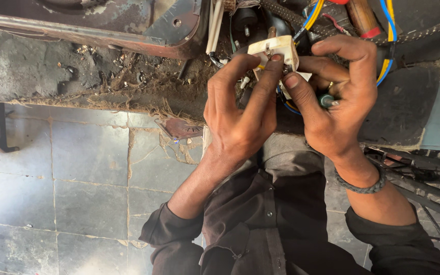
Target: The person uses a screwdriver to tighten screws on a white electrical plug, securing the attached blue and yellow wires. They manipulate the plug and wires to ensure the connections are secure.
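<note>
A cream-white plastic electrical plug is held up between both hands at the top middle of the head view. My left hand pinches its lower edge with thumb and fingers. My right hand curls over its right side and also holds a small screwdriver with a green handle in the palm. Blue and yellow wires run from the plug area up and to the right. A dark braided band sits on my right wrist.
A rusty metal frame with dirt and debris lies at top left. Chains, cables and a wooden-handled tool crowd the top right. Grey stone floor tiles fill the left. Black metal parts lie at the right.
</note>
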